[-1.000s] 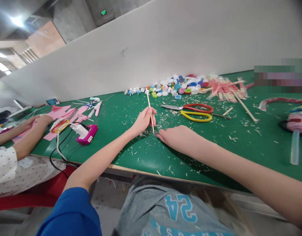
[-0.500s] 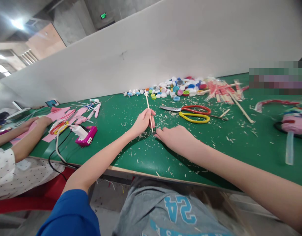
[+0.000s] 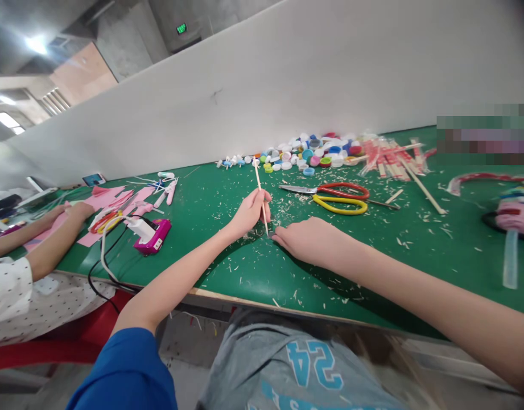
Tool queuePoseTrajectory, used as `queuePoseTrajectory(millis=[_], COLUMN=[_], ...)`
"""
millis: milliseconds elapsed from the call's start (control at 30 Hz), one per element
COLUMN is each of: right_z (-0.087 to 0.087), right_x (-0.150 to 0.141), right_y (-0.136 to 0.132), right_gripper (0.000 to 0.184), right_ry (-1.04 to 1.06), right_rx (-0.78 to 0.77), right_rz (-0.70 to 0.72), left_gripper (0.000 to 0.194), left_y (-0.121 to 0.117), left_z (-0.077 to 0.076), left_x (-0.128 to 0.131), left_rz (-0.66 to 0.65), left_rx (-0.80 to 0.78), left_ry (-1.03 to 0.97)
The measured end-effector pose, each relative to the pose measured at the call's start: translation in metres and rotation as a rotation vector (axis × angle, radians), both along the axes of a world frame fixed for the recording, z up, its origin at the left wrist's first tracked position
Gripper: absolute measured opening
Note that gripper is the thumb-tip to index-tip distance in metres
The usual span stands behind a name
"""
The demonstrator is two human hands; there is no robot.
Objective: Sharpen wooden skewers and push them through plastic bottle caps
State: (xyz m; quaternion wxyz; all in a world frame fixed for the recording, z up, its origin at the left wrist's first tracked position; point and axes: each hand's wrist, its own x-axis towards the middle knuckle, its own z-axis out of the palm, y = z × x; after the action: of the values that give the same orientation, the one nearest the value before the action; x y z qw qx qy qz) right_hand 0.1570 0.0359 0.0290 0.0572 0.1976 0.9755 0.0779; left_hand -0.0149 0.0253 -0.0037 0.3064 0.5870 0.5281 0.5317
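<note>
Wooden stick (image 3: 258, 182) pinched in left hand (image 3: 250, 215)

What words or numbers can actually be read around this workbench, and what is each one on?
"24": pale blue print on the grey garment.
Lettering below it on the garment: cut off, unreadable.
Lit green sign high on the wall: too small to read.
Pixelated patch at the right: blurred, unreadable.

"What did the thin stick (image 3: 259, 191) look like?"

"It was pale wood, long and skinny, and it leaned a bit in the left hand (image 3: 248, 213)."

"Where was it?"

"It was near the front edge of the green table (image 3: 244, 285), with its low tip just beside the right hand (image 3: 308, 240)."
</note>
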Motion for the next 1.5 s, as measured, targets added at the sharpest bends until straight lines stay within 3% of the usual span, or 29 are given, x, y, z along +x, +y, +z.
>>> queuePoseTrajectory(millis=[300, 467, 667, 967, 1067, 1333, 1500], right_z=[-0.005, -0.007, -0.005, -0.005, -0.005, 0.003, 0.007], right_x=[0.009, 0.008, 0.013, 0.022, 0.023, 0.023, 0.022], right_y=[0.012, 0.016, 0.025, 0.037, 0.038, 0.044, 0.045], right_gripper=[0.045, 0.044, 0.040, 0.039, 0.039, 0.034, 0.037], right_ry=[0.083, 0.117, 0.155, 0.201, 0.211, 0.281, 0.398], right_rx=[-0.072, -0.041, 0.013, 0.066, 0.097, 0.059, 0.036], right_rz=[0.010, -0.046, -0.135, -0.183, -0.196, -0.334, -0.350], left_gripper=[0.031, 0.037, 0.037, 0.022, 0.014, 0.021, 0.024], left_y=[0.000, 0.001, -0.001, -0.001, -0.002, -0.008, -0.001], left_z=[0.000, 0.000, 0.001, 0.010, 0.011, 0.008, 0.000], left_x=[-0.001, -0.003, -0.004, -0.008, -0.006, 0.001, -0.010], left_rz=[0.027, 0.066, 0.094, 0.135, 0.141, 0.112, -0.040], left_rx=[0.021, 0.113, 0.055, 0.226, 0.203, 0.116, 0.328], left_ry=[0.049, 0.069, 0.038, -0.013, 0.023, 0.364, 0.827])
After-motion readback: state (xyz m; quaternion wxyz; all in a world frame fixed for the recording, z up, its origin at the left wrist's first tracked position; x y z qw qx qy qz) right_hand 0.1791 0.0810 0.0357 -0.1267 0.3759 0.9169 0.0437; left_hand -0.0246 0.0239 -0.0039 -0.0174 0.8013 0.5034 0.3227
